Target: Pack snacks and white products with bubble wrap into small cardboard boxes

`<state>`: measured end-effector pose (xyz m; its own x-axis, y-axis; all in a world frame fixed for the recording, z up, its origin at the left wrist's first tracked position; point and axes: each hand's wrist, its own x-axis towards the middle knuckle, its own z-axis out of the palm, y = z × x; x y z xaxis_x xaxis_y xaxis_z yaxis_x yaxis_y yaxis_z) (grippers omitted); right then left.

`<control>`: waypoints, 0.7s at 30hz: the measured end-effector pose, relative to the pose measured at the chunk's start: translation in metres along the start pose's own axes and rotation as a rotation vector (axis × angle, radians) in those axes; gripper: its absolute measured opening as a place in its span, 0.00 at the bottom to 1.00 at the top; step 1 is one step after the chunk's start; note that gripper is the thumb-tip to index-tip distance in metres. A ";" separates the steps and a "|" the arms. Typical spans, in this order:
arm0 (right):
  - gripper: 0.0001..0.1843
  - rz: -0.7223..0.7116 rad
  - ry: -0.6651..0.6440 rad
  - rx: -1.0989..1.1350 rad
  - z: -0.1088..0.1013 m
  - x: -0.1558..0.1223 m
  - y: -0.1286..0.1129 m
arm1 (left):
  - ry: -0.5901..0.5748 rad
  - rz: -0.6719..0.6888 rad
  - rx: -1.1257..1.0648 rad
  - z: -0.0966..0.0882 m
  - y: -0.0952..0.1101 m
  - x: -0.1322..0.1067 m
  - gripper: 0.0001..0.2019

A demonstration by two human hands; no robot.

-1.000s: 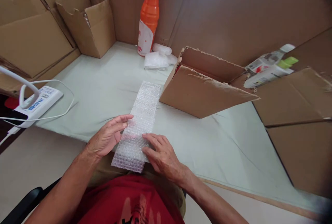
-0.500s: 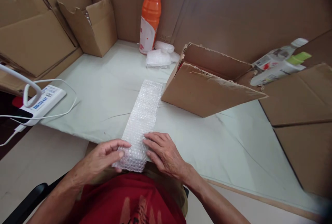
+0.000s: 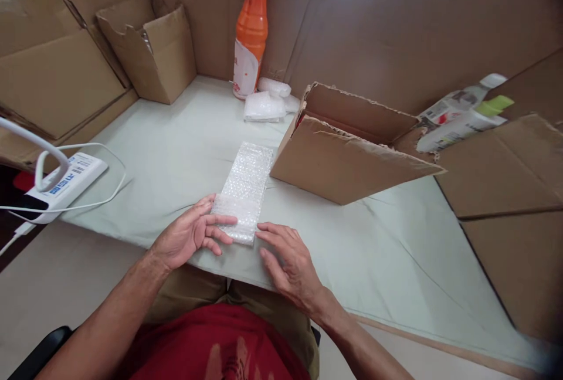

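A strip of clear bubble wrap (image 3: 247,172) lies on the pale green table cover, its near end folded back over itself. My left hand (image 3: 189,233) is at the fold's left side, fingers spread and some of them resting on the wrap. On the other side, my right hand (image 3: 288,260) is open, its fingertips at or just beside the wrap's right edge. Farther back, folded pieces of bubble wrap (image 3: 264,107) sit in a small pile.
An orange bottle (image 3: 251,28) stands behind the pile. To the right is an open cardboard box (image 3: 338,160), with two bottles (image 3: 461,128) leaning beyond it. Several boxes (image 3: 57,84) fill the left, near a white power strip (image 3: 79,183) with cables.
The near end of the bubble wrap, which hung over the table edge, is now folded up onto the strip. My left hand has moved forward and its fingers have spread.
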<state>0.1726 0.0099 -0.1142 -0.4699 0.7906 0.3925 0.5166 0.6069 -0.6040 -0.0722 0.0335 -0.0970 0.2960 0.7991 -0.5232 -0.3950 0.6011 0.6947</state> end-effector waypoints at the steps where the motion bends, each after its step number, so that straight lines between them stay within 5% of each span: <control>1: 0.17 -0.022 -0.059 -0.035 0.002 0.004 -0.003 | -0.010 -0.006 0.021 0.000 0.000 0.000 0.22; 5: 0.25 -0.095 -0.291 -0.188 0.012 0.021 -0.010 | 0.031 0.021 0.135 -0.001 -0.002 -0.008 0.34; 8: 0.17 -0.152 -0.306 -0.265 0.020 0.028 -0.006 | 0.200 0.196 0.358 -0.007 -0.008 -0.016 0.43; 12: 0.12 -0.164 -0.175 -0.237 0.026 0.027 0.001 | 0.430 0.645 0.868 -0.019 -0.024 -0.025 0.36; 15: 0.11 -0.078 -0.144 -0.106 0.024 0.025 0.001 | 0.304 0.847 1.140 -0.020 -0.037 -0.027 0.28; 18: 0.11 0.037 -0.165 0.023 0.018 0.022 -0.002 | 0.221 0.790 1.134 -0.014 -0.044 -0.024 0.22; 21: 0.10 0.054 -0.089 0.028 0.008 0.016 -0.004 | 0.268 0.675 1.061 -0.009 -0.045 -0.019 0.18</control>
<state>0.1573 0.0192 -0.1107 -0.5041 0.8113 0.2961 0.5236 0.5598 -0.6423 -0.0679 -0.0086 -0.1228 0.0770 0.9932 0.0876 0.5215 -0.1150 0.8455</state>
